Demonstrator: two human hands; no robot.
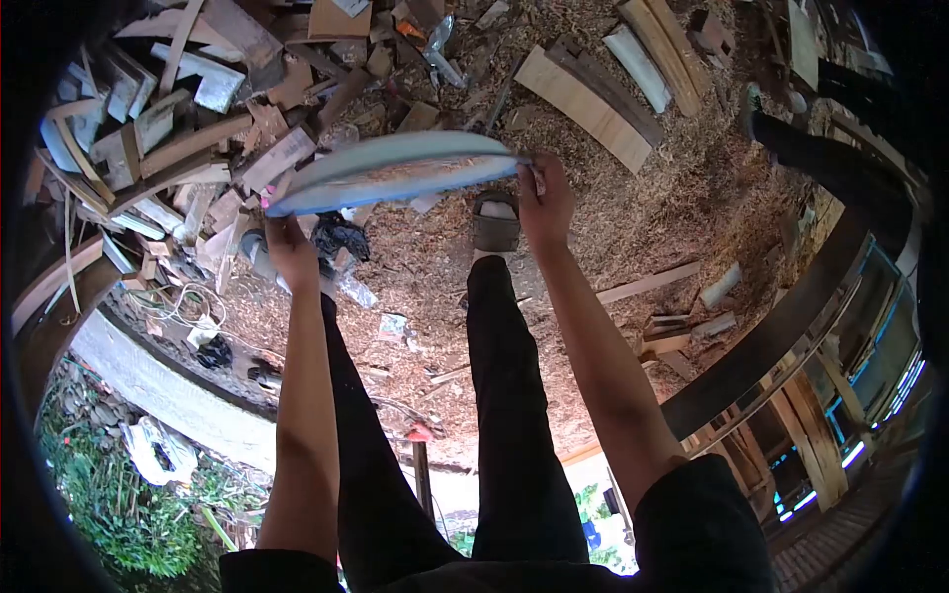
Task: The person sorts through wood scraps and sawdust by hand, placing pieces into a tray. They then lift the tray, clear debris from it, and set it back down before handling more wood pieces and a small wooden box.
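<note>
I hold a long, thin, curved panel (395,168) with pale blue edges and a sawdust-coloured face, level in front of me. My left hand (290,245) grips its left end from below, near a pink spot on the corner. At the right end, my right hand (544,198) pinches the edge. Below the panel are my black-trousered legs (504,395) and a sandalled foot (494,222) on the sawdust-covered ground.
A heap of wood offcuts (168,128) lies to the left and beyond the panel. Planks (583,104) lie on the sawdust ahead right. A dark curved beam (791,316) runs along the right. Another person's dark-clad leg (811,148) shows at the upper right. Grass (119,514) lies at lower left.
</note>
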